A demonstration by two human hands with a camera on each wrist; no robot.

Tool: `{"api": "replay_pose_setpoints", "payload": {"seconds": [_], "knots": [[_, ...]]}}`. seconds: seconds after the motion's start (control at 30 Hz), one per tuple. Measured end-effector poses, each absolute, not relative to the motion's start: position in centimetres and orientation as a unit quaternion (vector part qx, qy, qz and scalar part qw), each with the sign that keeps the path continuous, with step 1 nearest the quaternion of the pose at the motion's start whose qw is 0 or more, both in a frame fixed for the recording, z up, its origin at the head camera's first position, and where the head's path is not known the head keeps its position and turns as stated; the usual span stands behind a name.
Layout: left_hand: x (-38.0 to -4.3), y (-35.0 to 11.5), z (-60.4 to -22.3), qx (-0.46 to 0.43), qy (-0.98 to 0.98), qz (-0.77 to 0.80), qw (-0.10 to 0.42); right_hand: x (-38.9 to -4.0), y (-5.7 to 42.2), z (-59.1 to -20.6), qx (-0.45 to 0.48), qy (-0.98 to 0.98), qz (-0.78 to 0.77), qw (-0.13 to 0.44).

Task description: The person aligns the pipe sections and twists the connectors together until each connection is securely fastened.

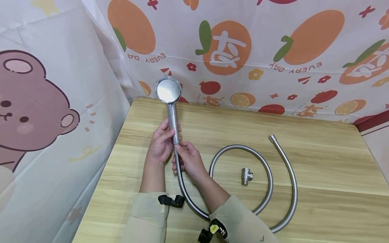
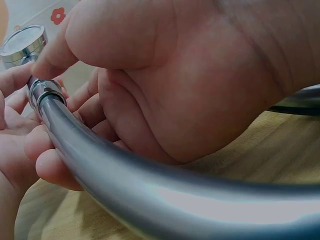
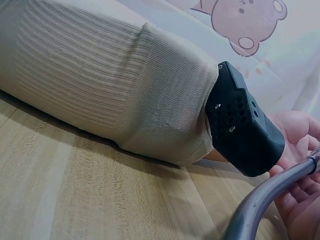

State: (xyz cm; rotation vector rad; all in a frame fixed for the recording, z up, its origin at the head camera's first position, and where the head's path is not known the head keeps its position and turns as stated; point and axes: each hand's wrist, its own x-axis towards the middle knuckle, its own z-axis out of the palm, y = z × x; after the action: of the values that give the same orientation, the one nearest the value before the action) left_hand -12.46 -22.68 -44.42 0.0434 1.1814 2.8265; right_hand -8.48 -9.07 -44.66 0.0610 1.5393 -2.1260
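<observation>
Wooden table [image 1: 334,165] | tee fitting [image 1: 246,176] inside looped hose [image 1: 270,182] | right sleeve [image 1: 243,222] covers hose

From here I read "EVERY DAY", upside down, on the fruit-print cloth [image 1: 182,37]; white characters mark its round orange print [image 1: 243,62]; the yellow label [image 1: 214,228] is too small to read.
</observation>
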Motion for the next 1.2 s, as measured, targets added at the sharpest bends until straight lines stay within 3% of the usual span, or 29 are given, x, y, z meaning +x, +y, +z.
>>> {"api": "replay_pose_setpoints", "payload": {"seconds": [1.2], "knots": [[-12.57, -22.49, -44.29, 0.012, 0.403, 0.914, 0.045, -8.37, -9.33, -45.00, 0.018, 0.569, -0.785, 0.245]]}}
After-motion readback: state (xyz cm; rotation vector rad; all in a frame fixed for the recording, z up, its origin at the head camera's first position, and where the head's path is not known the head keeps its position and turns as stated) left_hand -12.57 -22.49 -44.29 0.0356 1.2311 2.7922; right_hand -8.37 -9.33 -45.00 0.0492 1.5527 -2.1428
